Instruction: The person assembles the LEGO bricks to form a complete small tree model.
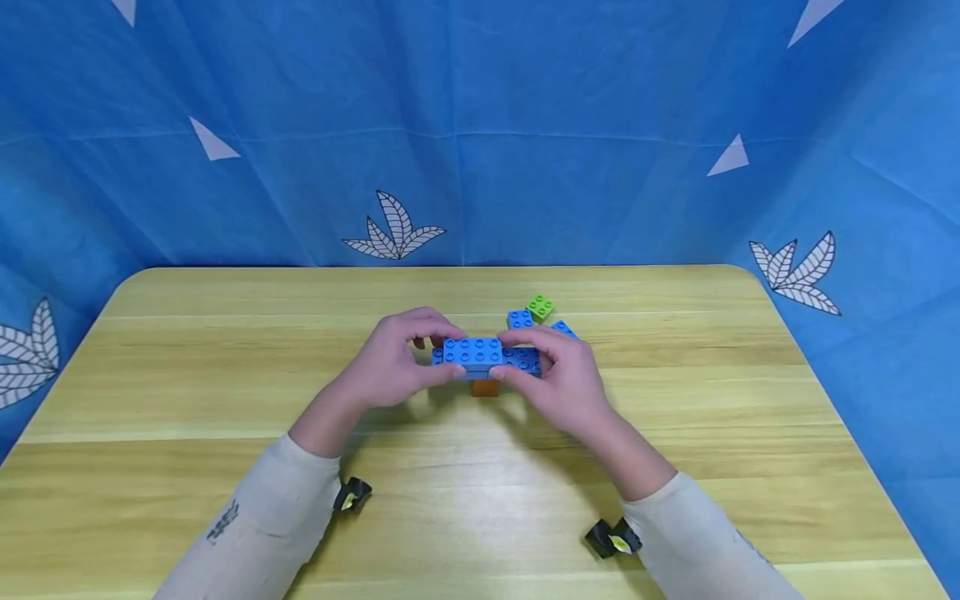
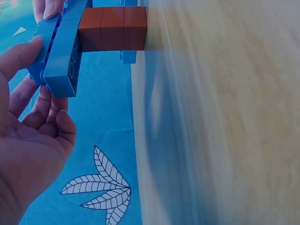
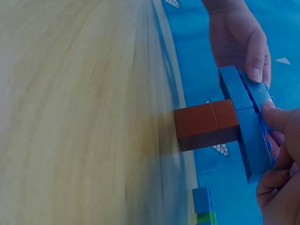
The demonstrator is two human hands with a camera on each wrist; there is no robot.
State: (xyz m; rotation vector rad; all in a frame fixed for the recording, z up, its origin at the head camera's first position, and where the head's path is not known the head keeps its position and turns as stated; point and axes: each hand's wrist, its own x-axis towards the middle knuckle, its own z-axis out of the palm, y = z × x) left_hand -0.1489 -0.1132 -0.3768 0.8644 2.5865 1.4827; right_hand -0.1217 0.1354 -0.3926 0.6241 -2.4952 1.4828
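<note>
Both hands pinch one blue toy building brick by its ends, thumbs on the near side. My left hand has its left end and my right hand its right end. Right under it runs a row of two blue bricks, end to end and longer than the held brick. A dark narrow gap shows between brick and row in the left wrist view. A stack of three brown bricks stands upright on the table and bears the row at its middle.
Behind the right hand lie a small blue brick, a green brick and another blue brick, partly hidden by that hand. The wooden table ends at a blue patterned cloth.
</note>
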